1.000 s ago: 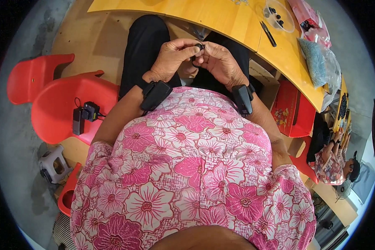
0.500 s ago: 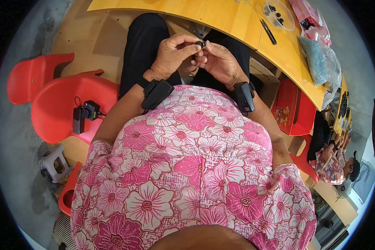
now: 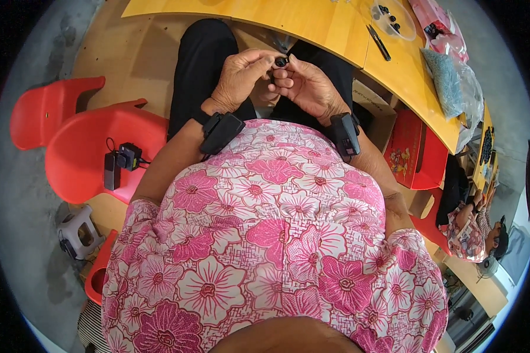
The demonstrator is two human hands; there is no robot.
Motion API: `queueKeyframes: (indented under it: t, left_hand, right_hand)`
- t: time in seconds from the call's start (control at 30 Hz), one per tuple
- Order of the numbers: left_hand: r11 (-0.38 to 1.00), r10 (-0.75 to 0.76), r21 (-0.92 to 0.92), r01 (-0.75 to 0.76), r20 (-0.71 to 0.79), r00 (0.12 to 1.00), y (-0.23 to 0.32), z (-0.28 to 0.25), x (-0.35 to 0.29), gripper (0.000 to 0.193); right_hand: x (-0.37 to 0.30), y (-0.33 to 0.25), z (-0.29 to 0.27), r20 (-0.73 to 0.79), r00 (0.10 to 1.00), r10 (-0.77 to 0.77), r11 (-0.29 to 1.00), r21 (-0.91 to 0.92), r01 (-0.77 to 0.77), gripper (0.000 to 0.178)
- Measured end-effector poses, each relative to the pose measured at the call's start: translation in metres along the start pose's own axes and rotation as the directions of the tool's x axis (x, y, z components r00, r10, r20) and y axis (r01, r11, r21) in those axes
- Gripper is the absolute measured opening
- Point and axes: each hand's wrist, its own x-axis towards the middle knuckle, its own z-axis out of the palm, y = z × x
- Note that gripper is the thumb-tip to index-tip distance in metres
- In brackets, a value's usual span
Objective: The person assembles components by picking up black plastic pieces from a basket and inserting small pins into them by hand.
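A small round black part point(image 3: 281, 61) sits between my fingertips above my lap, at the table's near edge. My left hand point(image 3: 239, 75) pinches it from the left with thumb and forefinger. On its other side, my right hand point(image 3: 310, 86) grips it with the thumb against curled fingers. The part looks ring-like, with a dark middle, but the fingertips cover some of it and its exact kind is too small to make out. Black devices are strapped to both my wrists.
On the yellow table point(image 3: 312, 26) lie a black pen-like tool point(image 3: 379, 43), a clear bowl point(image 3: 403, 32) holding several black parts, and a bag of bluish beads point(image 3: 443, 82). A red box point(image 3: 403, 147) stands below. Red chairs point(image 3: 70, 153) are at left; another person point(image 3: 468, 232) sits far right.
My left fingers have shifted slightly left along the black part, and the part has turned so its round face shows more. The right hand has barely moved.
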Motion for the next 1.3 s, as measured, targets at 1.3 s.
queueKeyframes:
  t: [1.3]
  left_hand:
    - [0.991,-0.115,-0.073,0.114,-0.019,0.993,-0.003,0.0,-0.006,0.025]
  right_hand:
    - [0.001,0.001,0.005,0.032,0.999,0.01,0.999,-0.04,-0.009,0.03]
